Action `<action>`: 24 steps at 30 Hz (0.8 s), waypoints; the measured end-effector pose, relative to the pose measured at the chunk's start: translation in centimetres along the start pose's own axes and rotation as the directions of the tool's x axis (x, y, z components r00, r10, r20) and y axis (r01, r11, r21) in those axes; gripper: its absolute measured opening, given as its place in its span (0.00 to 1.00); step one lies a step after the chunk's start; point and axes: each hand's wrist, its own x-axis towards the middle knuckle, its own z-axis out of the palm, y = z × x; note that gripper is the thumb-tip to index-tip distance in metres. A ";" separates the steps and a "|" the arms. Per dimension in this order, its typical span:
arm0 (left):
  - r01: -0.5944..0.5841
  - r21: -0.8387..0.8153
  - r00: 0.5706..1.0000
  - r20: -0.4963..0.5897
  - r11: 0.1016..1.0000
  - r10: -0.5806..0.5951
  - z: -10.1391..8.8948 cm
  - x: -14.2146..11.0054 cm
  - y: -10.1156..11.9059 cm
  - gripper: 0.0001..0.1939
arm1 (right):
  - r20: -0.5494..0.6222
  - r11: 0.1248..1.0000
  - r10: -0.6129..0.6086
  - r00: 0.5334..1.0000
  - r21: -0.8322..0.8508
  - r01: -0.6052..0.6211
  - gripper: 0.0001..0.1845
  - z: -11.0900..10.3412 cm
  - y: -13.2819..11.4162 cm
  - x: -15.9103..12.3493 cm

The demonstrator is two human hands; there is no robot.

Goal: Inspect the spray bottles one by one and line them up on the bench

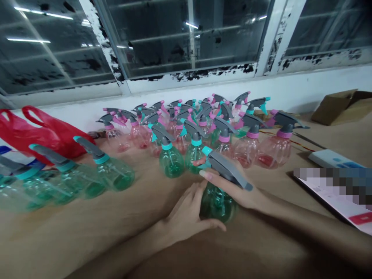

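Head view shows both hands on one green spray bottle (pixel 217 203) with a grey and turquoise trigger head (pixel 226 166), positioned over the near part of the worktop (pixel 110 240). Left hand (pixel 187 211): fingers curved around the side of the bottle body, thumb extended low across its near side. Right hand (pixel 232 188): fingers closed around the trigger head and neck. Just beyond stand two green bottles (pixel 171 161), with pink bottles (pixel 273 151) in rows behind and to the right. Further green bottles (pixel 113 174) stand at left, near a red plastic bag (pixel 55 133). An open cardboard box (pixel 338 106) occupies the far right.
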 end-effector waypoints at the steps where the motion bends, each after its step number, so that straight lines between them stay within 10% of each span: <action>1: 0.008 0.052 0.999 0.043 0.999 -0.010 -0.4 -0.1 -0.3 0.55 | 0.000 1.000 0.000 1.000 -0.001 0.000 0.12 0.0 0.1 0.1; 7: -0.040 0.295 0.981 0.194 0.955 -0.019 -1.2 -1.5 -2.4 0.54 | 0.012 0.999 -0.011 1.000 -0.044 0.012 0.11 -0.5 0.4 0.9; 24: -0.063 0.386 0.991 0.130 0.920 0.014 -0.5 -2.3 -2.9 0.43 | 0.002 0.998 0.053 0.999 -0.025 -0.053 0.13 -0.9 1.0 0.5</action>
